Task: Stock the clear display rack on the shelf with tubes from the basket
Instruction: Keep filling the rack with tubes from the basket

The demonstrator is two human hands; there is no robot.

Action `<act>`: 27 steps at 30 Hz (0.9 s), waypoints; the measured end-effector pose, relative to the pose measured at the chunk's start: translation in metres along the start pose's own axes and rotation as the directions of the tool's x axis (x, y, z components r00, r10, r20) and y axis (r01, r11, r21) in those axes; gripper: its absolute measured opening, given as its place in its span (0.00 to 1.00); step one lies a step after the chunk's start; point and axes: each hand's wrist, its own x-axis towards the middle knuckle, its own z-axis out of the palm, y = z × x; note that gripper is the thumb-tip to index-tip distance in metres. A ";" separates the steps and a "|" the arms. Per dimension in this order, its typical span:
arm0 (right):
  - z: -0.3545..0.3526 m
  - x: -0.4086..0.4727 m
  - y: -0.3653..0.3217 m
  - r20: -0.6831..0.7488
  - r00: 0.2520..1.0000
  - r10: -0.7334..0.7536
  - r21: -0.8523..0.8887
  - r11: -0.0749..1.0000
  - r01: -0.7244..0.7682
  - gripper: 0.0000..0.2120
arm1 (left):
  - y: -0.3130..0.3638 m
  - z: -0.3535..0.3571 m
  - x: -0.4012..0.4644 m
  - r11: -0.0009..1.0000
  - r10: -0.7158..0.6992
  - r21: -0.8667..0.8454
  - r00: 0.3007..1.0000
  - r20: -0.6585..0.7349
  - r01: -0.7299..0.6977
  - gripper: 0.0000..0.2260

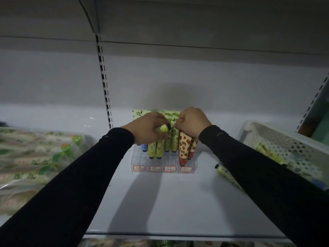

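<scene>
hands: 2 | rack: 1 | price labels: 4 | strawberry tubes: 2 | basket: 1

Red-bordered white price labels too small to read; perforated white plastic basket cut off at right edge.
</scene>
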 end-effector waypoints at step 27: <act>-0.021 -0.063 -0.015 -0.062 0.993 -0.095 0.411 0.905 0.113 0.15 | 0.011 -0.009 -0.037 0.421 -0.490 -0.906 0.852 -0.182 0.048 0.14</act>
